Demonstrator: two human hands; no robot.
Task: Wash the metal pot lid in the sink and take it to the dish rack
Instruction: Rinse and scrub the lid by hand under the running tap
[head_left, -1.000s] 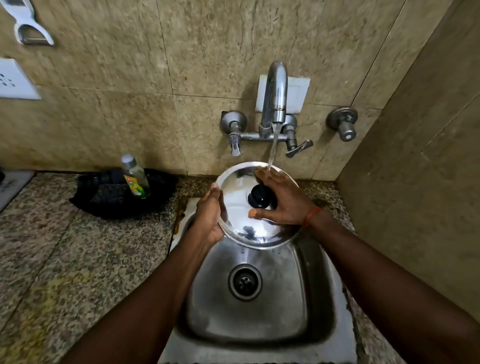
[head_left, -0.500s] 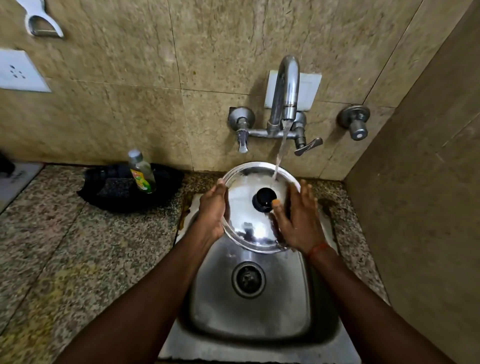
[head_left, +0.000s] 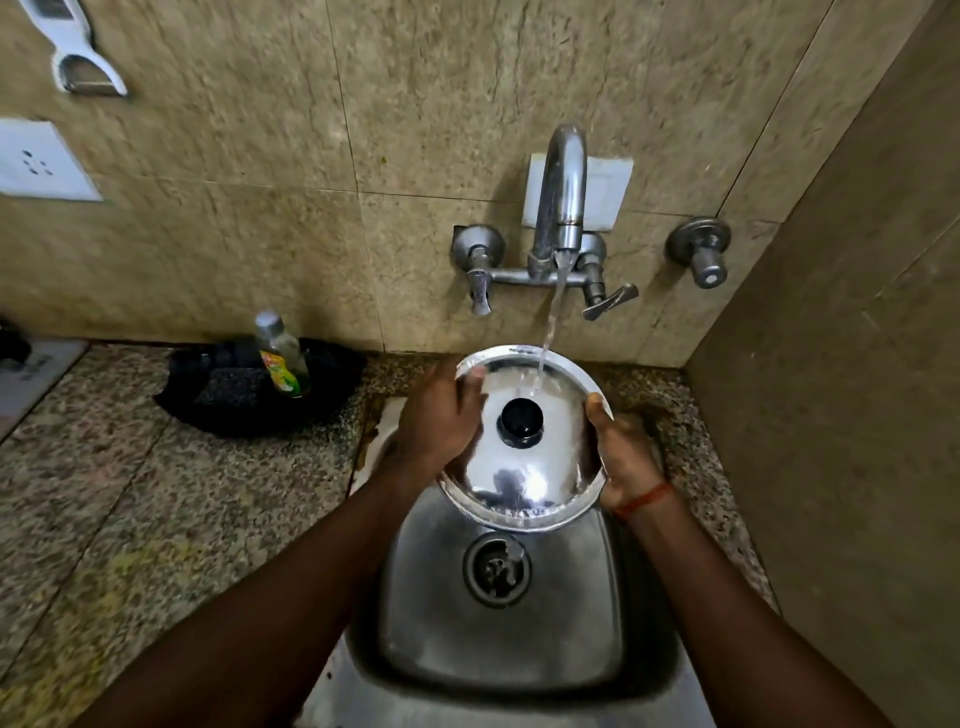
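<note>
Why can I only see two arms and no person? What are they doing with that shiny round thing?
The camera sits on the person's head and looks down, so you see what they see: their own two arms reaching forward. There is just this one view. The left hand and the right hand hold a metal pot lid by its opposite edges. The lid has a black knob in the middle. Water runs from the tap onto the lid, just above the knob, so they are rinsing it. Below is a steel sink with a round drain. To the left, on the speckled stone counter, a small bottle stands in a black tray. No dish rack shows in this picture.
</note>
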